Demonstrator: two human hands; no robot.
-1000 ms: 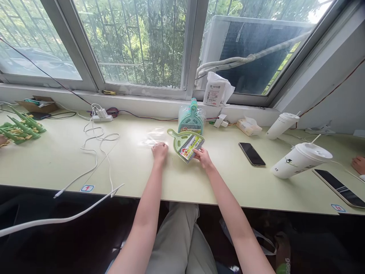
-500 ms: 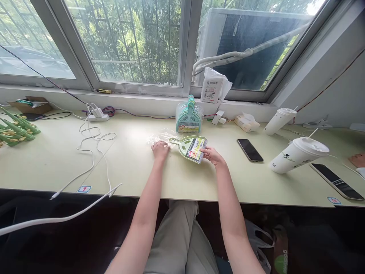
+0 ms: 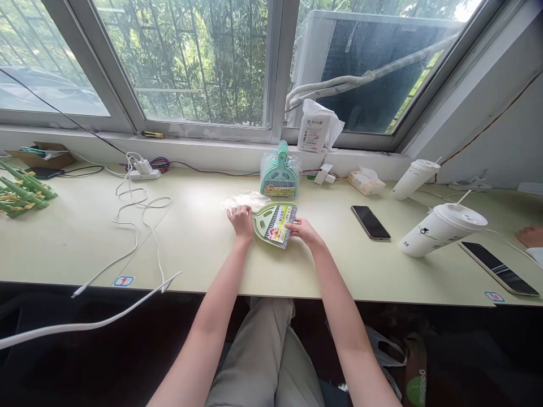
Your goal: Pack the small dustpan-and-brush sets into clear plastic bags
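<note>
The green dustpan set (image 3: 274, 223) lies flat on the desk (image 3: 203, 249) between both hands. The right hand (image 3: 302, 230) pinches its bristle end. The left hand (image 3: 241, 219) rests at the handle beside the clear bag (image 3: 245, 200), its grip hard to read. Low, level guidance probably suits it best.

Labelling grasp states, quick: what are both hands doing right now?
Left hand: curled at the handle of the green dustpan; grip cannot be told.
Right hand: closed on the green dustpan.

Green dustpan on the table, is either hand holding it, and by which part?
The right hand holds the green dustpan by its wide front edge. The left hand is at its handle end, by a clear bag; its hold cannot be told.
</note>
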